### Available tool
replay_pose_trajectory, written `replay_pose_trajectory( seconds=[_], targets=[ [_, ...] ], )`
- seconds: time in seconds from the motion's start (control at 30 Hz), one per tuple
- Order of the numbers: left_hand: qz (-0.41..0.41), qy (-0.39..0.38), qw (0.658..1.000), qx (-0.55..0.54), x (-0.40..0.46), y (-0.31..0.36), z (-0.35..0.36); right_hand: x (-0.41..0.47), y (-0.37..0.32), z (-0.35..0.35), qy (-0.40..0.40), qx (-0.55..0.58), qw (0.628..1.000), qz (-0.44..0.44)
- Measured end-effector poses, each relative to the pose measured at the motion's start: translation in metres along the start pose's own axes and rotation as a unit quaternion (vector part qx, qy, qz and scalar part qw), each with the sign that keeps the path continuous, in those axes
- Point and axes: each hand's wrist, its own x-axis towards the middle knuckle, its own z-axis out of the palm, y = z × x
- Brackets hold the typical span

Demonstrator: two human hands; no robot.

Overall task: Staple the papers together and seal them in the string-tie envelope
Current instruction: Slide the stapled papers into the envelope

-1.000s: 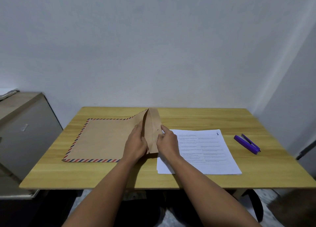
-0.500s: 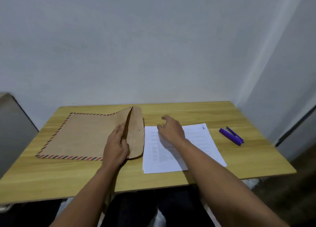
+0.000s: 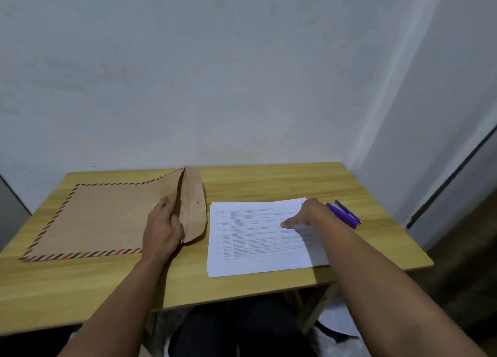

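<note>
Right hand at the stapler; envelope flap held open.

The left hand (image 3: 162,226) rests on the envelope (image 3: 102,219) at the table's (image 3: 80,289) left side, fingers extended against the raised flap (image 3: 192,208), probably to keep the mouth accessible. The papers (image 3: 258,238) lie unstapled near the front edge. The right hand (image 3: 309,215) reaches across them to the purple stapler (image 3: 345,215) near the right edge; its fingers are hidden, so grip cannot be determined.
</note>
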Motion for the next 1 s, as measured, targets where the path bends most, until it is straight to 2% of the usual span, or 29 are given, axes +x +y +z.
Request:
replay_pose_trajectory(
  seconds=[0.13, 0.27, 0.4, 0.5, 0.67, 0.77, 1.0],
  targets=[
    [0.003, 0.011, 1.0, -0.019, 0.002, -0.003, 0.001, 0.0, 0.002, -0.001, -0.001, 0.039, 0.999, 0.028],
    [0.005, 0.028, 0.999, -0.041, 0.001, -0.006, 0.0, 0.003, 0.001, 0.002, -0.006, 0.048, 0.999, 0.004],
    [0.012, 0.036, 0.998, -0.053, 0.001, -0.007, 0.001, 0.01, 0.007, 0.004, 0.026, 0.09, 0.996, 0.011],
    [-0.002, 0.028, 0.998, -0.049, 0.002, -0.009, 0.002, 0.008, 0.01, -0.008, 0.078, 0.191, 0.976, -0.064],
    [-0.001, 0.023, 0.998, -0.054, 0.001, -0.007, 0.003, -0.019, 0.006, -0.049, 0.192, 0.329, 0.889, -0.254],
    [-0.001, 0.014, 0.999, -0.032, 0.001, -0.001, 0.003, -0.042, -0.009, -0.086, 0.217, 0.368, 0.85, -0.309],
    [-0.008, -0.002, 1.0, -0.027, 0.003, -0.004, 0.002, -0.065, -0.045, -0.138, 0.227, 0.342, 0.836, -0.363]
  ],
)
